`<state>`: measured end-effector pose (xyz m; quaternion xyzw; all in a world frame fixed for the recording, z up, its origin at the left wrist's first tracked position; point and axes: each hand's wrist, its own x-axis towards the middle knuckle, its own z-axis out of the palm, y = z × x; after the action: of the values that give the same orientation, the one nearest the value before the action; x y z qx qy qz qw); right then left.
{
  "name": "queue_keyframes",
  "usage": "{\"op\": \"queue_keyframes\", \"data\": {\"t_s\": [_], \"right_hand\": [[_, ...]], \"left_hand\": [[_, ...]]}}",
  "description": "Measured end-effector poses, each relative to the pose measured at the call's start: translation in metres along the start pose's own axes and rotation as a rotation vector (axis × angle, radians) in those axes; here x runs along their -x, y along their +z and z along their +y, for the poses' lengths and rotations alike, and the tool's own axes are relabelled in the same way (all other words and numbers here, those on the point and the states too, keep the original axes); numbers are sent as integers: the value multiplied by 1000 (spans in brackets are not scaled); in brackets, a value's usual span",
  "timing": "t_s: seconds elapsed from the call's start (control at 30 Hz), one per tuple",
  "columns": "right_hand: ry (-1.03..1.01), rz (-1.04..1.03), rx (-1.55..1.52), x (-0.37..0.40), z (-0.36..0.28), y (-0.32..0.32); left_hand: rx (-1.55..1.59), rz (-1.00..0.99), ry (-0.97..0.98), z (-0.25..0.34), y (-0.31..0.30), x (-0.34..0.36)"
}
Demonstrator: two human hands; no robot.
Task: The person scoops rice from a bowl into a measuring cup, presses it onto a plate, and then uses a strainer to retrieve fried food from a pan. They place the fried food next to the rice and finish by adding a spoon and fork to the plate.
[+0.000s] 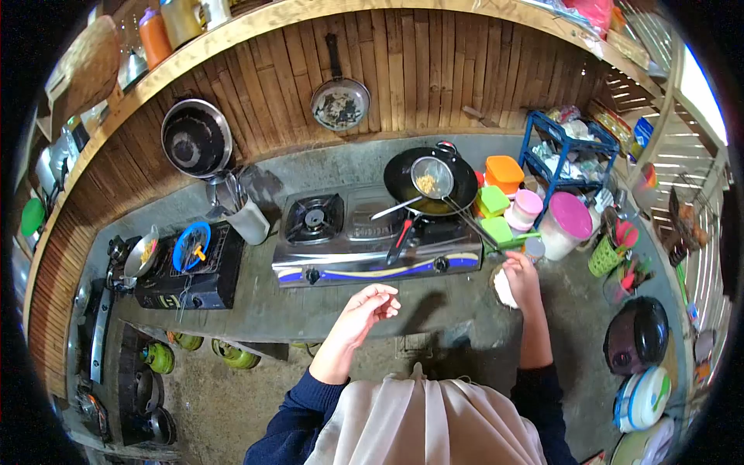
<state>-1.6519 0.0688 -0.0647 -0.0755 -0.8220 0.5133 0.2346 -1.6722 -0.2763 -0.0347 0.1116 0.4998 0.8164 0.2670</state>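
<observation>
My left hand [373, 304] is raised in front of the steel two-burner stove [364, 240], its fingers curled together; whatever they might hold is too small to make out. My right hand [521, 275] is over a white item [505, 288] on the counter, right of the stove, fingers bent and pressed together. A black wok [399, 174] sits on the right burner. Across it rests a metal strainer [432, 178] with small yellowish pieces in it. A tool with a red-and-black handle [401, 239] lies at the wok's front.
Right of the wok are an orange container [504, 173], green containers [493, 201], a pink-lidded tub [570, 217] and a blue rack [570, 147]. A black stove [203, 267] with a blue basket [191, 246] stands left. A dark rounded appliance [635, 335] is far right.
</observation>
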Motion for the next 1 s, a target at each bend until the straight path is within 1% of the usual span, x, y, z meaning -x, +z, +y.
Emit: {"op": "queue_keyframes", "data": {"t_s": [0.03, 0.07, 0.13, 0.17, 0.23, 0.27, 0.3, 0.37, 0.4, 0.43, 0.5, 0.53, 0.57, 0.6, 0.63, 0.7, 0.73, 0.77, 0.83, 0.9, 0.97, 1.0], "right_hand": [[-97, 9, 174, -33, 21, 3], [-102, 0, 167, -64, 39, 7], [-189, -33, 418, -109, 75, 17], [-171, -49, 417, -124, 104, 26], [185, -283, 256, -155, 110, 42], [249, -375, 339, -161, 113, 41], [205, -379, 375, -166, 125, 47], [465, -524, 48, -165, 100, 53], [438, -480, -3, -162, 107, 60], [451, -473, -3, -160, 97, 63], [424, -529, 12, -157, 78, 66], [365, -523, -55, -155, 83, 70], [395, -493, -57, -156, 87, 74], [276, -435, -30, -158, 104, 80], [159, -378, 1, -160, 94, 83], [96, -382, 243, -172, 86, 71], [-28, -333, 411, -180, 73, 67], [-152, -285, 579, -189, 59, 59], [-10, -275, 559, -199, 13, 44], [-142, -278, 433, -203, -37, 32], [-94, -254, 454, -204, -56, 32], [-58, -221, 472, -203, -59, 34]], "left_hand": [[-17, 19, 36, 3, 2, -18], [-19, 30, 41, 5, 2, -35], [-52, 60, 40, 7, 2, -59], [-47, 72, 20, 6, 3, -66], [-75, 74, -4, 10, 2, -85], [-93, 68, -12, 11, -2, -94], [-92, 71, -10, 13, -5, -103], [-191, 103, 52, 18, -13, -121], [-257, 120, 97, 14, -26, -135], [-463, 170, 185, 19, -29, -146], [-823, 295, 240, 26, -38, -175], [-1004, 294, 286, 29, -42, -190], [-1184, 293, 345, 30, -49, -206], [-1450, 318, 376, 25, -59, -222], [-1444, 304, 392, 27, -60, -233], [-1733, 333, 55, 29, -62, -255], [-1737, 298, -36, 32, -63, -263], [-1731, 287, -26, 34, -64, -269], [-1690, 296, -42, 37, -65, -274], [-1688, 286, -25, 38, -71, -277], [-1672, 257, -87, 40, -75, -276], [-1713, 265, -63, 37, -78, -277]]}}
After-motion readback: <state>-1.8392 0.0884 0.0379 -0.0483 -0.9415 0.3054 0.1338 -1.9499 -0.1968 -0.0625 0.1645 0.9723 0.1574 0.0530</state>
